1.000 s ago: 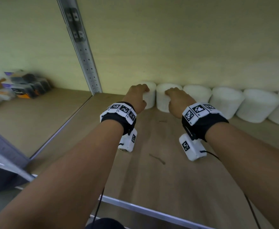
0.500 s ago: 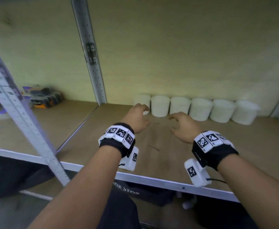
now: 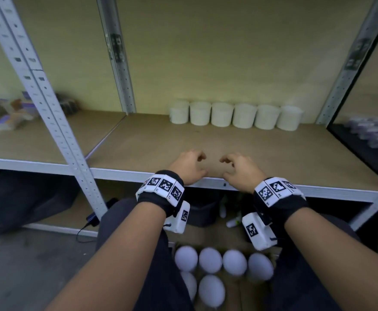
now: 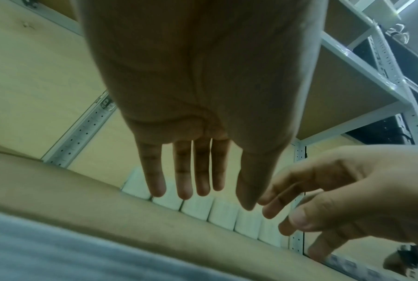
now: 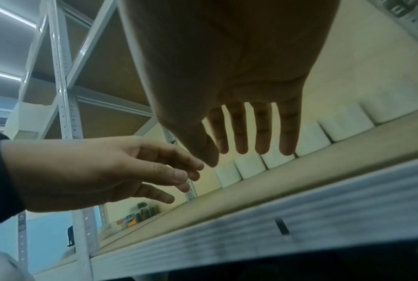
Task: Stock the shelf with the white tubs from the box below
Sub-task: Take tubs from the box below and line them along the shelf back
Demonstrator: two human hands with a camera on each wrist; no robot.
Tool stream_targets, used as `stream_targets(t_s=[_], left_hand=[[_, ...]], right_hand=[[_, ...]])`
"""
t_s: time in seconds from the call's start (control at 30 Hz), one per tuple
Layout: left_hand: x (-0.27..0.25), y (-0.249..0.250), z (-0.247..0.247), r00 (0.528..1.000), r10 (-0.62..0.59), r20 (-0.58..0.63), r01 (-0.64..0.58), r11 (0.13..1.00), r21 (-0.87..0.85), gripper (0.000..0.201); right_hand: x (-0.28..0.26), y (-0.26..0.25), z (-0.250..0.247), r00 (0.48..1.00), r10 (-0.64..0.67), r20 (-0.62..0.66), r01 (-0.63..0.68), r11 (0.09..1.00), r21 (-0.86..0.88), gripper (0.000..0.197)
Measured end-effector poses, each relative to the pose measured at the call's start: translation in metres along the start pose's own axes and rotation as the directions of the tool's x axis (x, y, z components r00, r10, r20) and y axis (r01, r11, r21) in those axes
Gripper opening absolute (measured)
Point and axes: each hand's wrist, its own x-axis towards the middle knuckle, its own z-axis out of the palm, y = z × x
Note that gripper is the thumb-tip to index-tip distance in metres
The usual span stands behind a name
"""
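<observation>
Several white tubs (image 3: 234, 115) stand in a row against the back wall of the wooden shelf (image 3: 273, 153). More white tubs (image 3: 210, 260) sit in a cardboard box (image 3: 235, 292) on the floor between my knees. My left hand (image 3: 190, 167) and right hand (image 3: 239, 169) hover side by side over the shelf's front edge, both empty with fingers relaxed. The left wrist view shows my left hand (image 4: 193, 180) with straight fingers and the row of tubs (image 4: 224, 214) beyond. The right wrist view shows my right hand (image 5: 251, 140) likewise, above the row of tubs (image 5: 282, 152).
Grey metal uprights (image 3: 46, 104) frame the shelf bay. Small packaged goods (image 3: 6, 117) lie on the neighbouring shelf to the left, and more items (image 3: 372, 135) on the right. A dark bag (image 3: 15, 198) and a cable (image 3: 87, 225) lie under the shelf.
Both hands have let go of the tubs at the back and drawn back to the shelf's front edge. My view has pulled back and down, bringing the box of tubs into sight.
</observation>
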Motion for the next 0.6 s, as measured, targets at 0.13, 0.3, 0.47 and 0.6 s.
stream_targets(t_s=[0.13,0.3,0.47,0.6], left_hand=[[-0.020,0.001,0.018,0.996,-0.036,0.085,0.036,0.999,0.002,0.041],[-0.041,-0.015,0.057,0.974,-0.116,0.193,0.117,0.993,0.008,0.041],[-0.043,-0.040,0.108,0.900,-0.210,0.383,0.185,0.978,0.100,0.044],[-0.045,-0.063,0.153,0.839,-0.277,0.468,0.251,0.961,0.118,0.044]], right_hand=[[-0.018,0.010,0.020,0.999,0.038,0.028,-0.037,0.999,-0.019,0.039],[-0.039,0.027,0.061,0.993,0.083,0.083,-0.085,0.996,0.012,0.041],[-0.039,0.053,0.111,0.969,0.138,0.204,-0.141,0.990,0.000,0.044],[-0.046,0.078,0.163,0.920,0.191,0.341,-0.193,0.981,-0.030,0.040]])
